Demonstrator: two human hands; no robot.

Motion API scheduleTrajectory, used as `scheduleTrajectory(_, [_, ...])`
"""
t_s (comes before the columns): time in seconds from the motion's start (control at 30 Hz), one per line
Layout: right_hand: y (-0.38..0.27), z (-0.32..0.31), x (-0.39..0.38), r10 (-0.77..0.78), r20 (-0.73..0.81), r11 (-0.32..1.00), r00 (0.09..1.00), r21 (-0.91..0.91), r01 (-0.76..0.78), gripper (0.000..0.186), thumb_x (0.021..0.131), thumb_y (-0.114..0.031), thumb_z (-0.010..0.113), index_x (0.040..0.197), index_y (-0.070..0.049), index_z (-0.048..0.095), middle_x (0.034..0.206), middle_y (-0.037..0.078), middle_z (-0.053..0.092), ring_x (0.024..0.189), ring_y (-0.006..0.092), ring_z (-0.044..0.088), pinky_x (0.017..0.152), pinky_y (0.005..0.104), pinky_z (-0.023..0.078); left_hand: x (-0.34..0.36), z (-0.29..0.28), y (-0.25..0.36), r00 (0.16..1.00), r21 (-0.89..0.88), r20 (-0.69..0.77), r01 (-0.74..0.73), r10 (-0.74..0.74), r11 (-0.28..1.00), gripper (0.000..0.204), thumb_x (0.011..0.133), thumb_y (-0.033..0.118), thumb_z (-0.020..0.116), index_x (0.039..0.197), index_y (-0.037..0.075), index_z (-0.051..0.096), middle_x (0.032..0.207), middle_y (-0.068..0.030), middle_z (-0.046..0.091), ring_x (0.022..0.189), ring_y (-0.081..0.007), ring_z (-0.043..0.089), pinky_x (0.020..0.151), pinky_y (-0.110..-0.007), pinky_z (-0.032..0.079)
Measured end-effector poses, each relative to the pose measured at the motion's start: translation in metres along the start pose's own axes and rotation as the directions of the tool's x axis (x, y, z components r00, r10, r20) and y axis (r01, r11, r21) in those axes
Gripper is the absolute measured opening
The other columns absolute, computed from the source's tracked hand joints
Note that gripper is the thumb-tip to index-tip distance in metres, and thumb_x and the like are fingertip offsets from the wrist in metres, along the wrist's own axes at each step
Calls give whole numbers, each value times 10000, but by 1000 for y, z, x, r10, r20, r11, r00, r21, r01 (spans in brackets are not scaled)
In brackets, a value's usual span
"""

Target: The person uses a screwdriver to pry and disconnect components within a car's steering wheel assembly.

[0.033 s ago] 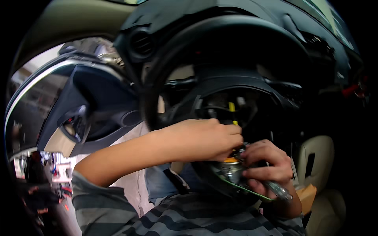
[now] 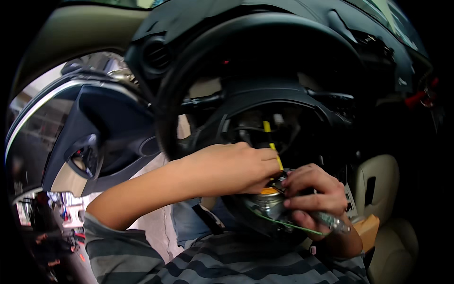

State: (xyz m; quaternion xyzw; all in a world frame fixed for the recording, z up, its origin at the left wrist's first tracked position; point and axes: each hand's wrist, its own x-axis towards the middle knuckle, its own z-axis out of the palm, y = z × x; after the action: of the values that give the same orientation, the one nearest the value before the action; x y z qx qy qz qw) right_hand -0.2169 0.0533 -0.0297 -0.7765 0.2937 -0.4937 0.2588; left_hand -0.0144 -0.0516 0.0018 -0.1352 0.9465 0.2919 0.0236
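On my lap, tilted below the steering wheel [image 2: 280, 21], lies an airbag module [image 2: 268, 202] with a silver round metal body, an orange ring and a dark cover. My left hand [image 2: 248, 166] reaches across over it, fingers bent and pinched together; what they grip is hidden. A yellow wire [image 2: 273, 142] runs from the open hub of the wheel down to the fingers. My right hand [image 2: 319, 191] is closed round a screwdriver [image 2: 335, 223], its clear handle sticking out below the palm. Its fingertips are at the module's top, close to my left fingers.
The open car door [image 2: 111, 123] is at the left. Stalks [image 2: 331, 94] stick out behind the wheel. A beige seat [image 2: 383, 189] and a tan box-like piece [image 2: 368, 232] are at the right. A thin green edge or cord [image 2: 288, 224] runs along the module.
The view has shifted slightly, so the wheel and hands appear a little further left. More of the yellow wire shows beside my left fingers. Both hands keep nearly the same pose.
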Motion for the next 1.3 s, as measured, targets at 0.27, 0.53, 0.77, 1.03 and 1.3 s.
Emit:
scheduleTrajectory(0.27, [-11,-13,-30,98,-327,993,940,-30,-114,318,849,-278,743,947,21,701,825,136,616,715,229,647,629,309,544,21,-4,7,994,-271,-14,-107,107,957,300,843,46,655,1132,-20,618,1023,-148,652,914,-324,654,763,-384,529])
scheduleTrajectory(0.53, [-18,-21,-5,256,-166,955,952,-109,-276,195,787,-126,777,921,-20,682,819,117,636,636,216,642,537,285,504,20,-1,0,995,-303,-12,-95,96,948,301,830,40,666,1127,6,637,985,-134,647,890,-321,653,763,-387,522])
scheduleTrajectory(0.77, [-20,-23,2,281,-93,954,955,-82,-289,198,752,-108,799,885,-22,679,806,106,622,633,227,628,549,299,495,21,3,0,994,-298,-52,-103,92,949,298,831,56,667,1125,18,639,977,-127,633,871,-316,648,733,-384,516])
scheduleTrajectory(1.03, [-10,-10,-25,158,-110,977,981,-124,-172,359,783,-397,757,880,-53,727,789,63,620,774,221,634,839,422,540,15,16,2,978,12,-133,-161,161,987,345,822,121,663,1156,52,609,995,-92,603,854,-279,650,691,-384,529])
scheduleTrajectory(1.3, [-6,-14,-24,75,-49,994,996,-81,-79,364,759,-402,760,928,-82,729,831,55,631,777,233,617,880,478,498,11,24,7,969,91,-206,-123,140,988,354,797,109,665,1142,55,608,995,-76,614,870,-258,652,659,-363,537])
